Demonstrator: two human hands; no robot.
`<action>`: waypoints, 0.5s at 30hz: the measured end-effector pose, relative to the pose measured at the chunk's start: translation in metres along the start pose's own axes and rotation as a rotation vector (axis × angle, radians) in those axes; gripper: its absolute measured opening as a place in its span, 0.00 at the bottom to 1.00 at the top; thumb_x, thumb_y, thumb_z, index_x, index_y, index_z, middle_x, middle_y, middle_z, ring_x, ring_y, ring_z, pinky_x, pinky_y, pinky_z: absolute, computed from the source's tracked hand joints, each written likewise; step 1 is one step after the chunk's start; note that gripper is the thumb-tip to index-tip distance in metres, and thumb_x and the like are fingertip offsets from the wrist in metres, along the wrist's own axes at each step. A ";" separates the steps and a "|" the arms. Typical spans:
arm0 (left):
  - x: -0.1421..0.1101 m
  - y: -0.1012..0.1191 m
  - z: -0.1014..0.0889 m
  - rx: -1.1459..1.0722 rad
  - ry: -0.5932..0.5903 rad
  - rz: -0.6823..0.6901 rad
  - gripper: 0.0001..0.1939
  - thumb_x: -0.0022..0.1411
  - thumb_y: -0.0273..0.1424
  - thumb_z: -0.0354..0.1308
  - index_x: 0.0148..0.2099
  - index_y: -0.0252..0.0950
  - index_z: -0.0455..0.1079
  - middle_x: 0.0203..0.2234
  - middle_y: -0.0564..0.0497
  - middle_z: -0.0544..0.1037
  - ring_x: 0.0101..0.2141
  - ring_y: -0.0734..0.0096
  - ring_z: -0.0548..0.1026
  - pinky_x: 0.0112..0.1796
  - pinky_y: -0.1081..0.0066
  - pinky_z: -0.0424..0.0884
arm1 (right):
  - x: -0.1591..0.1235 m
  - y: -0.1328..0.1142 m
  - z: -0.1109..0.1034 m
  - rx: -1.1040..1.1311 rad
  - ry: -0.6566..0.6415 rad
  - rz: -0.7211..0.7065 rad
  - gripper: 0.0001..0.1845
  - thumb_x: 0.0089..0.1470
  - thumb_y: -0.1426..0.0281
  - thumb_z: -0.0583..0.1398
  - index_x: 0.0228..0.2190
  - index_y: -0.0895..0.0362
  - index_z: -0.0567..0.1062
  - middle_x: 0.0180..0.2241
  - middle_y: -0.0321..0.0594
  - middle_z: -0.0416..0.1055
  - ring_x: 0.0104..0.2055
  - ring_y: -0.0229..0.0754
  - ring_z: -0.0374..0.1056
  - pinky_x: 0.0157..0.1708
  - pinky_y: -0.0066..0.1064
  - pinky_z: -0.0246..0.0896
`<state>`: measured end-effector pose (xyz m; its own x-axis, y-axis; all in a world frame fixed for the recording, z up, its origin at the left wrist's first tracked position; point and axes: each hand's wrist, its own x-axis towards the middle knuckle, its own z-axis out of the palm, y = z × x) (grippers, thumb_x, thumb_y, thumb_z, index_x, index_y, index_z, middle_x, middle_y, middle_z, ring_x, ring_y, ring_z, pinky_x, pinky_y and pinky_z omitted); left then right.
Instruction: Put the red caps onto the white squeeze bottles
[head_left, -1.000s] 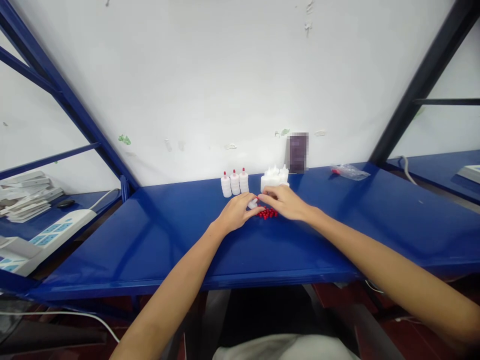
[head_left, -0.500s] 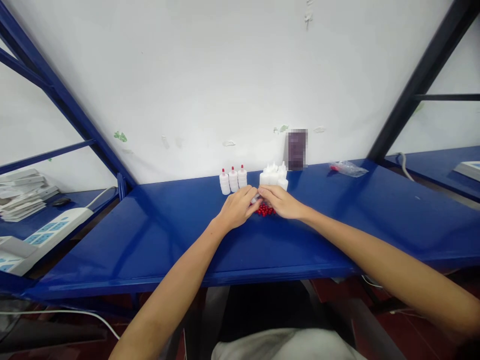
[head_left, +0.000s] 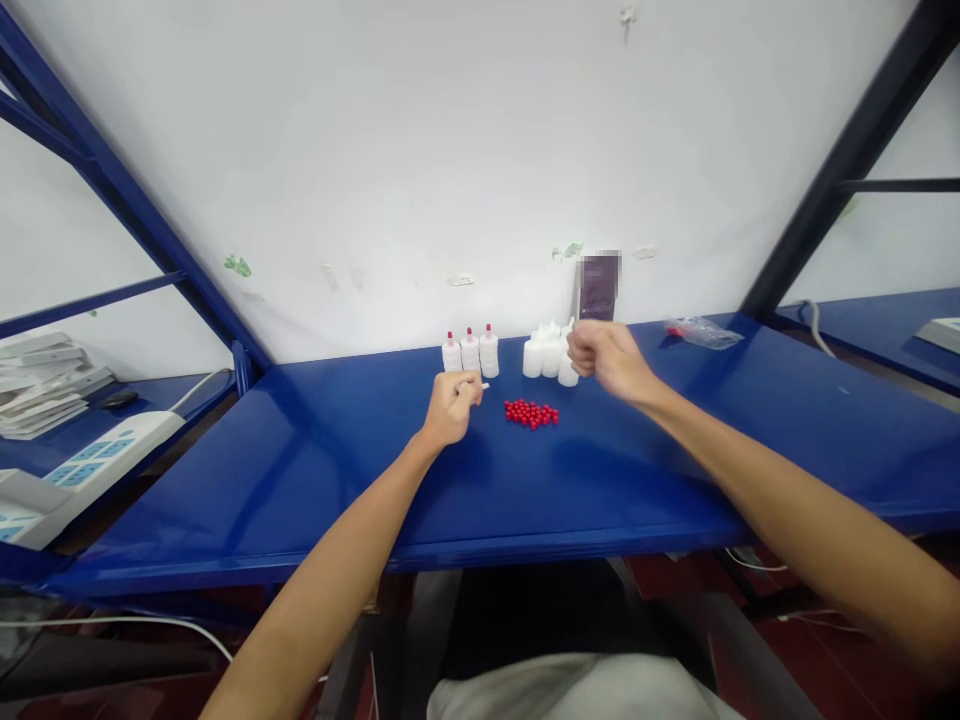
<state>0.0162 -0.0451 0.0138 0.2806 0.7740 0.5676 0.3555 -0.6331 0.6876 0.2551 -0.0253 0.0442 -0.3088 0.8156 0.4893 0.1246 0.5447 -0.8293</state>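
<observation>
My left hand (head_left: 450, 405) is closed around a small white bottle (head_left: 474, 385), whose tip sticks out to the right. It hovers just in front of three capped white bottles with red tips (head_left: 470, 350) standing near the wall. My right hand (head_left: 611, 360) is raised and curled into a loose fist next to a cluster of uncapped white bottles (head_left: 549, 355); whether it holds anything is hidden. A pile of small red caps (head_left: 531, 412) lies on the blue table (head_left: 337, 470) between the two hands.
A dark phone-like object (head_left: 598, 287) leans against the white wall. A clear plastic bag (head_left: 703, 331) lies at the right rear. A power strip (head_left: 82, 470) and stacked papers (head_left: 45, 385) sit on the left bench. Blue frame struts slant on both sides.
The hands were together over the red caps; they have separated. The left moved left with a white bottle, the right lifted up and right toward the uncapped bottles, uncovering the caps.
</observation>
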 end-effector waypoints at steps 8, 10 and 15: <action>0.004 -0.016 -0.002 0.079 0.090 -0.180 0.17 0.65 0.40 0.46 0.33 0.35 0.69 0.20 0.55 0.66 0.23 0.75 0.63 0.27 0.73 0.59 | -0.003 0.011 -0.015 -0.710 -0.617 0.209 0.14 0.55 0.68 0.52 0.19 0.55 0.64 0.23 0.38 0.66 0.27 0.40 0.59 0.29 0.33 0.52; 0.004 -0.014 0.000 0.082 0.028 -0.203 0.19 0.66 0.44 0.48 0.36 0.35 0.71 0.21 0.55 0.68 0.22 0.76 0.64 0.25 0.74 0.59 | -0.003 0.011 -0.013 -0.719 -0.632 0.235 0.13 0.54 0.68 0.53 0.20 0.56 0.66 0.23 0.38 0.67 0.27 0.40 0.60 0.29 0.33 0.52; 0.004 -0.008 0.003 0.166 -0.030 -0.211 0.20 0.64 0.46 0.51 0.36 0.33 0.72 0.22 0.54 0.73 0.20 0.77 0.65 0.25 0.75 0.60 | 0.000 0.011 -0.012 -0.733 -0.670 0.266 0.14 0.55 0.67 0.52 0.20 0.56 0.68 0.24 0.39 0.69 0.27 0.41 0.61 0.30 0.33 0.52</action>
<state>0.0175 -0.0370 0.0089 0.2103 0.8900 0.4045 0.5498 -0.4498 0.7038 0.2675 -0.0174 0.0382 -0.6219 0.7732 -0.1240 0.7417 0.5308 -0.4100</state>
